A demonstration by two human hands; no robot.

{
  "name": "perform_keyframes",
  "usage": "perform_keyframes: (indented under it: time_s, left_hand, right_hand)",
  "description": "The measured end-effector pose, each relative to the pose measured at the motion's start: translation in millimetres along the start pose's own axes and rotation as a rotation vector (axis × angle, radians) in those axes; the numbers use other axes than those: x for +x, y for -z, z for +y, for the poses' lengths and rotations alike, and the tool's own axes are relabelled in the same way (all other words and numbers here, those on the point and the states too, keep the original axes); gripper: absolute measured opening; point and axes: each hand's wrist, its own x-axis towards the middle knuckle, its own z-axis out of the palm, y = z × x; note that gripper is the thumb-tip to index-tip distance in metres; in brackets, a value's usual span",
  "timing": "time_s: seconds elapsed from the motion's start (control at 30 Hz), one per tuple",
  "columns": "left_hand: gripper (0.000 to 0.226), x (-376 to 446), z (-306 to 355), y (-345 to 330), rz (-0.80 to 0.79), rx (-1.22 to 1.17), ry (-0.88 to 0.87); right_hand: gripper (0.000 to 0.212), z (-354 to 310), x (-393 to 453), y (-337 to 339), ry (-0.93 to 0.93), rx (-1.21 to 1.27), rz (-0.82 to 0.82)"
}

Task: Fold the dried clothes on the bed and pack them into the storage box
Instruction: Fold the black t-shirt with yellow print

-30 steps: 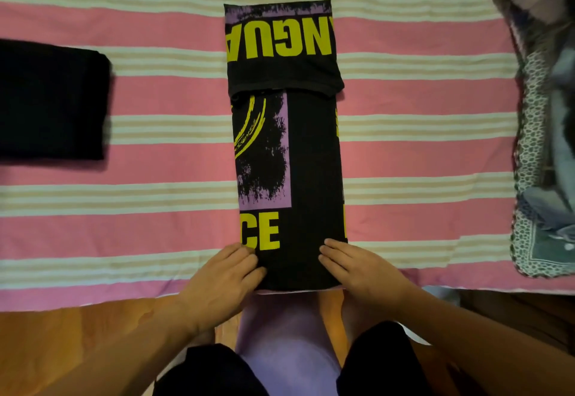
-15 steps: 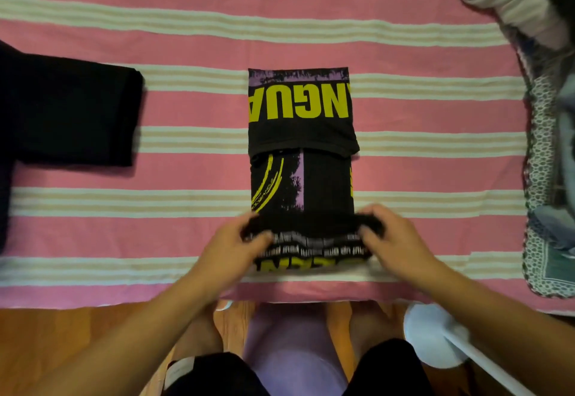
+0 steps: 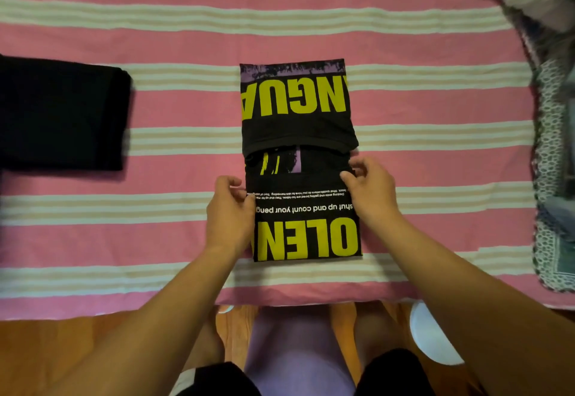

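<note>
Pinching the shirt [image 3: 300, 159] flap's corners with my left hand [image 3: 230, 215] and right hand [image 3: 370, 190], shirt flat between them on the bed [image 3: 435, 37]; uneven release could skew the fold, I reckon.

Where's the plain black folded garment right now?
In the head view, the plain black folded garment lies at the far left edge of the striped bedsheet, well left of the printed T-shirt and untouched by either hand.
</note>
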Motion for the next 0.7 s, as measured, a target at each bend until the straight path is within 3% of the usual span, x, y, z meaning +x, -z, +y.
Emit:
perform_keyframes:
  time_s: [0.1,0.27,0.37,0.53,0.7]
  left_hand:
    - [0.022,0,0,1,0.022,-0.007,0.002]
    - [0.019,-30,-28,-2,-0.075,-0.091,0.129]
    - [0.024,-57,-46,-5,-0.117,-0.117,0.145]
    - [0.021,-50,-47,-7,-0.074,-0.027,0.119]
    - [0.025,-18,-10,-3,-0.033,-0.131,0.078]
  right_hand:
    - [0.034,-5,-12,4,0.122,0.023,0.082]
    - [0.054,15,-44,4,-0.044,-0.040,-0.077]
    - [0.050,29,-57,2,-0.034,-0.090,-0.148]
    - [0.040,36,-55,-2,-0.123,-0.034,-0.081]
    - [0.053,8,-24,3,0.049,-0.093,-0.031]
